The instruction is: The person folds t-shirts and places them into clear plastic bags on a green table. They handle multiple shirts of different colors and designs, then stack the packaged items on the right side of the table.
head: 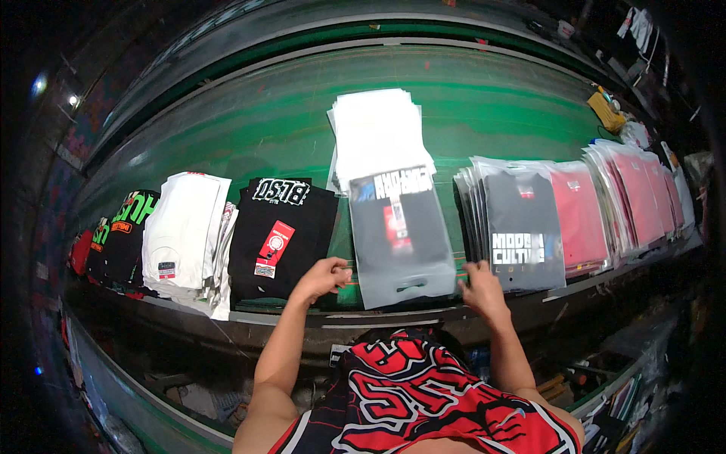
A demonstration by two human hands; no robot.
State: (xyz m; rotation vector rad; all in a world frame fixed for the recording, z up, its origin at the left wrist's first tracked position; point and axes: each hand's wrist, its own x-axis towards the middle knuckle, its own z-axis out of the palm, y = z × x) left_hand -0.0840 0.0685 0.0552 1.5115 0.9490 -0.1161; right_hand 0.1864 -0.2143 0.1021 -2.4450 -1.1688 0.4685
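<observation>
A folded black T-shirt in a frosted plastic bag (400,238) lies before me on the green table, its cut-out handle toward me, its far end against a stack of white bags (380,133). My left hand (326,278), fingers curled and apart, hovers left of the bag near a stack of folded black T-shirts (283,238) with a red tag. At the bag's lower right edge is my right hand (482,286), slightly blurred; whether it touches the bag cannot be told. Nothing shows in either hand.
Folded white T-shirts (184,232) and black ones with green print (127,227) lie at the left. Bagged black shirts (524,227) and bagged red shirts (575,215) overlap in rows at the right. A yellow object (607,112) rests at the far right. The table's metal edge (363,319) runs nearest me.
</observation>
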